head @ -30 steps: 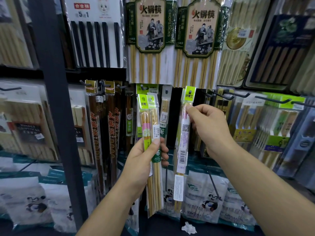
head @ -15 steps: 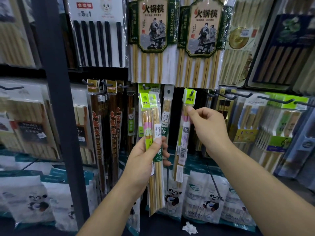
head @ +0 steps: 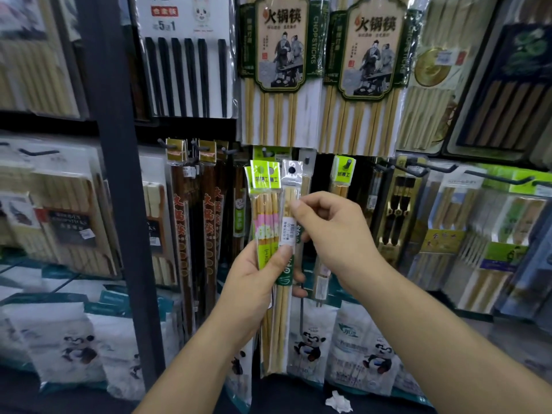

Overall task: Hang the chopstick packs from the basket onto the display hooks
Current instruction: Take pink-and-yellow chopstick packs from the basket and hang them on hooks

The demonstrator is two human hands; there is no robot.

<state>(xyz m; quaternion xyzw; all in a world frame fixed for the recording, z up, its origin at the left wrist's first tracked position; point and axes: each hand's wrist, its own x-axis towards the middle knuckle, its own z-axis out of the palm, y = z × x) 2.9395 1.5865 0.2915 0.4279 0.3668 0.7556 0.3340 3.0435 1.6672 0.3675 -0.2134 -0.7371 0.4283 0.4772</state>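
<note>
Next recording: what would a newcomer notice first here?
Dead centre, the left hand grips a bundle of chopstick packs with green tops, and the right hand pinches the clear pack in it. Above hang two large packs with green-framed labels.

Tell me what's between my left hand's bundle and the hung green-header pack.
Head view: your right hand, pinching the clear-topped pack in that bundle.
</note>
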